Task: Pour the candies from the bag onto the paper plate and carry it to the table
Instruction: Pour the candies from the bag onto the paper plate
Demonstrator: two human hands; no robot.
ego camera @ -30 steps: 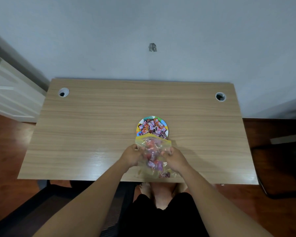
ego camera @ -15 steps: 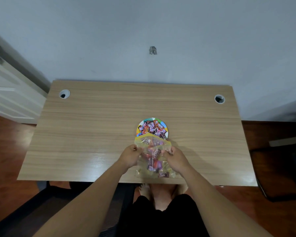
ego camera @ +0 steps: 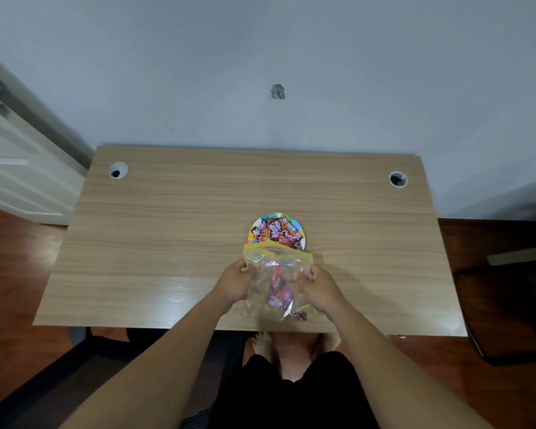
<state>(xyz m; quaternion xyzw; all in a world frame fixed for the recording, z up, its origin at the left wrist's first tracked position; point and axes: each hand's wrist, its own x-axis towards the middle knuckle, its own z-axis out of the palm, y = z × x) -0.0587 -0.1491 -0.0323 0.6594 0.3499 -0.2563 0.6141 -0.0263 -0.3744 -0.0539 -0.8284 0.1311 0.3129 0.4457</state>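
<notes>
A clear zip bag [ego camera: 276,283] with a yellow top strip lies at the near middle of the wooden table [ego camera: 167,243], several wrapped candies still inside it. Its open mouth points away from me and overlaps the near rim of a colourful paper plate [ego camera: 299,226] heaped with wrapped candies [ego camera: 274,232]. My left hand [ego camera: 234,281] grips the bag's left side. My right hand [ego camera: 321,286] grips its right side. The plate's near edge is hidden behind the bag.
Two round cable holes sit at the table's far corners, the left hole [ego camera: 118,170] and the right hole [ego camera: 397,179]. A grey wall backs the table. A white door [ego camera: 16,168] stands at the left and a dark chair [ego camera: 508,305] at the right.
More candies now lie on the plate and fewer in the bag's upper part. Both hands have stayed on the bag's sides, shifting only slightly.
</notes>
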